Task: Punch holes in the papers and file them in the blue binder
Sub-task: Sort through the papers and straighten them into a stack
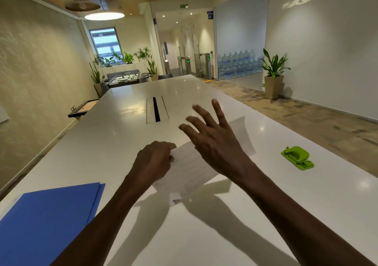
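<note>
- Head view: my left hand (154,159) has its fingers (163,146) curled and pinching the left edge of the papers (190,169), which it holds lifted just above the white surface (122,135), about the middle of it in front of me.
- My right hand (212,137) hovers over the far part of the sheets, its fingers spread wide and straight, gripping nothing. I cannot tell whether the palm touches the paper.
- The papers look thin and limp. The free corner nearest me sags and throws a shadow, so I judge they are very light, floppy and quick to slide over one another.
- I would take them by one long edge with both hands and square the stack, since loose sheets may fan out or crease if pinched at a single corner.
- The green hole punch (297,157) sits well apart to my right on the surface, untouched. It looks small, rigid and easy to press from the top.
- The blue binder (47,218) lies closed and flat at my near left, apart from the papers. It looks stiff enough to lift by its edge.
</note>
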Available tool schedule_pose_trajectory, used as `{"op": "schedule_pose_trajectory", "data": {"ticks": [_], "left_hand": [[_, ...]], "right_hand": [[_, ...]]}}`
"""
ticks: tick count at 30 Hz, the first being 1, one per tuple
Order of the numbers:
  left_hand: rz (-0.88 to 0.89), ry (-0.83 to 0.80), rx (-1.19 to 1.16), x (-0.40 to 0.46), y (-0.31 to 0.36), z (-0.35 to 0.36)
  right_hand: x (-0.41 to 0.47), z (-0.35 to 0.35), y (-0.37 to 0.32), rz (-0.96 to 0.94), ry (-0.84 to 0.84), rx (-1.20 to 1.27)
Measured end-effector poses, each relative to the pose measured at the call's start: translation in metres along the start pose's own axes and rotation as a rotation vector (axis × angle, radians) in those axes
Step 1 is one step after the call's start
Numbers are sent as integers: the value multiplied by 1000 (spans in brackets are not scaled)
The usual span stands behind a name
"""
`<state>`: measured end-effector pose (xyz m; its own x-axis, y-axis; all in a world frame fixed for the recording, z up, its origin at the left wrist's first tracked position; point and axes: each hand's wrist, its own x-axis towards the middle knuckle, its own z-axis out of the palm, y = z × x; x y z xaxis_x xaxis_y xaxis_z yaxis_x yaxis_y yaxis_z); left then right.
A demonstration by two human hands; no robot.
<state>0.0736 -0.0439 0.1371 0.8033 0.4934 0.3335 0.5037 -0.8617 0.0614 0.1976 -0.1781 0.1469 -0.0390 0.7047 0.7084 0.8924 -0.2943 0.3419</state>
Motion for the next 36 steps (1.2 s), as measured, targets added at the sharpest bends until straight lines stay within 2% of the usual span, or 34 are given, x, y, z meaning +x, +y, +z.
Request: {"op": "schedule_pose_trajectory", "data": {"ticks": [3, 6, 10, 12, 14, 16, 19, 22, 25, 28, 31, 36], "left_hand": [[44, 31, 145, 0, 10, -7], [69, 82, 179, -2, 14, -7], [68, 468, 7, -1, 4, -3], [-45, 658, -93, -3, -3, -2], [-237, 737, -334, -4, -10, -1], [-449, 658, -648, -5, -17, 7], [-673, 408, -1090, -9, -19, 18], [-531, 196, -1380, -11, -14, 27], [-423, 171, -1468, -14, -2, 30], [-399, 268, -1414, -13, 13, 27], [-409, 299, -1361, -14, 20, 31], [-481, 224, -1328, -29, 27, 74]], "right_hand": [[-2, 4, -7, 72, -41, 39], [-5, 11, -8, 163, -125, 92], [-14, 24, 2, 357, -71, 183], [-19, 25, 9, 466, -11, 298], [-22, 23, 14, 585, 8, 427], [-23, 26, 22, 722, -1, 594], [-25, 29, 30, 902, 10, 902], [-28, 26, 27, 1059, 22, 1338], [-34, 28, 21, 1077, 15, 1516], [-36, 27, 22, 1066, 83, 1555], [-42, 27, 28, 1023, 116, 1593], [-84, 57, 15, 1096, -41, 1461]]}}
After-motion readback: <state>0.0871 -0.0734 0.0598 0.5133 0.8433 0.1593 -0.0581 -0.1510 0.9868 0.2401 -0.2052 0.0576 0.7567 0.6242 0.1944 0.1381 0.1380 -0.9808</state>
